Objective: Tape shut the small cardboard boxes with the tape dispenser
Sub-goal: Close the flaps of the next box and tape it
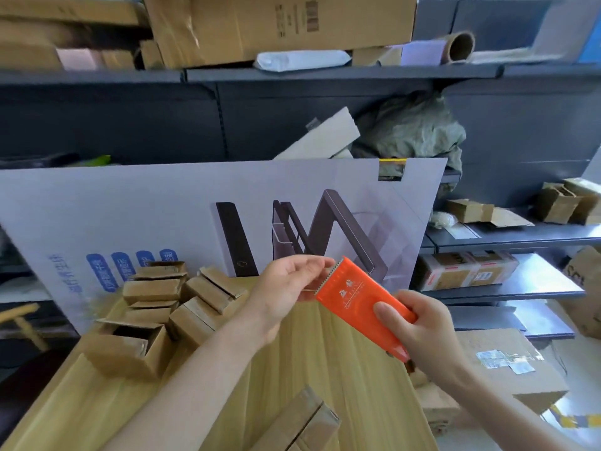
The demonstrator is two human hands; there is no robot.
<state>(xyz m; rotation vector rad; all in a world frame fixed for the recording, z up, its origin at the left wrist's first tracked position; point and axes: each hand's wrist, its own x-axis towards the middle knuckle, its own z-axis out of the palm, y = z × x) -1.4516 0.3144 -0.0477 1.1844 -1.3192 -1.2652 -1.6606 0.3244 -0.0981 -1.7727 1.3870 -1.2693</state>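
Orange tape dispenser (pixel 361 299): glossy smooth plastic — toothed metal edge
Small brown boxes (pixel 156 307): matt corrugated cardboard
Pale table top (pixel 325 369): smooth wood-grain finish
Large printed panel (pixel 162 206): smooth card — slight sheen
Dark shelves (pixel 325 74): matt metal

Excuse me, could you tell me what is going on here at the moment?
A person is holding an orange tape dispenser above a wooden table: the right hand grips its body, and the left hand pinches at the toothed end. Small cardboard boxes wait on the table's left, several with open flaps, and none is being taped yet.
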